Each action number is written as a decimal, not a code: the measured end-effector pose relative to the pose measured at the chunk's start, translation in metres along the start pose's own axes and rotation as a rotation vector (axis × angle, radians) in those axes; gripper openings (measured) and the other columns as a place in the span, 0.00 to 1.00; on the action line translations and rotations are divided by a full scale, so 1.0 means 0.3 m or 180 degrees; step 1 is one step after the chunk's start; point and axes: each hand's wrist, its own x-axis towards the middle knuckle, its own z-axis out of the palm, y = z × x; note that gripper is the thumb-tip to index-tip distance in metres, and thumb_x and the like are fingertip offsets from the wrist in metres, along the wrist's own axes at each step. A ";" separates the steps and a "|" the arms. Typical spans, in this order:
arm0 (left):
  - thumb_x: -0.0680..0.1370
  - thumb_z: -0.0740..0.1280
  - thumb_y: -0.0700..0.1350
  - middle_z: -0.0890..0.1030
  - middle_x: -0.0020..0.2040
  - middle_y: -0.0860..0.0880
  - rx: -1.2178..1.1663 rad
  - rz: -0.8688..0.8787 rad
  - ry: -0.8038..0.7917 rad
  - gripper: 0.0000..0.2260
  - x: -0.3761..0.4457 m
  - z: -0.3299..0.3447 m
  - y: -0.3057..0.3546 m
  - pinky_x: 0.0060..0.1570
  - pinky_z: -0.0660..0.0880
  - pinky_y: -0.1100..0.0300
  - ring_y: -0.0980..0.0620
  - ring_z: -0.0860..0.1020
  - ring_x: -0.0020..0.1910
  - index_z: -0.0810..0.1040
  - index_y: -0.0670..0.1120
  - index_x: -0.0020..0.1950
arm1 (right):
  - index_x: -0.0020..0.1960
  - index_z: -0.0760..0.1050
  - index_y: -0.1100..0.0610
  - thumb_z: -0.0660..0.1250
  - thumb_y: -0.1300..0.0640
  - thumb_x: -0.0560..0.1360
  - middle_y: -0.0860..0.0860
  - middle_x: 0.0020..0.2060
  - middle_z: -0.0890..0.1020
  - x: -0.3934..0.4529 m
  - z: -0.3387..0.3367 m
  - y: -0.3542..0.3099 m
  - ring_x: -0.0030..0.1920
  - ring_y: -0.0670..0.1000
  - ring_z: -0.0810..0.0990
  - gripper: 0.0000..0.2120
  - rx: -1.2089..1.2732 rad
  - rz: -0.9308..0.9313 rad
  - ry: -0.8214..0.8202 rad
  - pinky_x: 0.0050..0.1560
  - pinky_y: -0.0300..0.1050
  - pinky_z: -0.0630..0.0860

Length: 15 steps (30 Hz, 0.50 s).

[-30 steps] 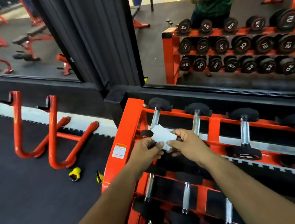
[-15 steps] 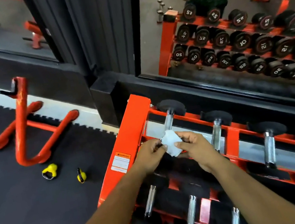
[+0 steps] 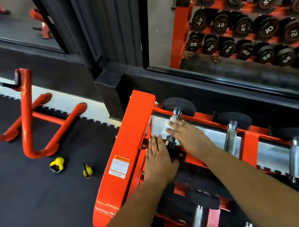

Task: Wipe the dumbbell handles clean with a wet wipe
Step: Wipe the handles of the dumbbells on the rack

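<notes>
The leftmost dumbbell handle [image 3: 176, 113] on the top row of the orange rack [image 3: 128, 136] is chrome between black heads. A white wet wipe [image 3: 168, 128] lies against this handle. My right hand [image 3: 188, 138] lies across the handle with its fingers laid fairly straight over the wipe, pressing it on the metal. My left hand [image 3: 159, 159] rests flat on the rack's edge beside the dumbbell's near head [image 3: 175, 153], fingers straight, thumb spread toward that head. More chrome handles [image 3: 230, 137] [image 3: 298, 159] stand to the right on the same row.
A lower row of dumbbells [image 3: 198, 222] sits under my forearms. A wall mirror [image 3: 231, 40] behind the rack reflects numbered dumbbells and a person. On the black floor to the left are two small yellow kettlebells [image 3: 57, 164] [image 3: 87, 170] and an orange tube stand [image 3: 27, 122].
Both hands pinched the wipe between them above the rack. Now the left hand has let go and rests on the rack, while the right hand has carried the wipe onto the first handle.
</notes>
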 end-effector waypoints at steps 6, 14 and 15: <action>0.80 0.63 0.63 0.39 0.83 0.43 -0.0076 -0.0015 -0.0197 0.46 0.015 -0.012 0.001 0.80 0.41 0.51 0.48 0.37 0.82 0.35 0.43 0.82 | 0.79 0.62 0.55 0.60 0.61 0.76 0.53 0.78 0.65 -0.047 -0.015 0.065 0.79 0.55 0.61 0.31 -0.0523 -0.1107 -0.0566 0.77 0.56 0.61; 0.80 0.63 0.63 0.39 0.83 0.42 0.0075 -0.0233 -0.0418 0.46 0.026 -0.031 0.022 0.80 0.44 0.48 0.45 0.39 0.82 0.35 0.44 0.82 | 0.82 0.55 0.55 0.57 0.63 0.76 0.51 0.81 0.56 -0.057 -0.025 0.022 0.81 0.53 0.52 0.34 -0.0293 -0.0680 -0.0611 0.79 0.54 0.50; 0.80 0.63 0.64 0.39 0.83 0.42 0.0071 -0.0250 -0.0440 0.47 0.027 -0.034 0.025 0.80 0.44 0.47 0.45 0.39 0.82 0.36 0.44 0.82 | 0.82 0.55 0.55 0.57 0.62 0.77 0.51 0.81 0.57 -0.069 -0.025 0.024 0.81 0.53 0.53 0.33 -0.0338 -0.0811 -0.0634 0.79 0.54 0.51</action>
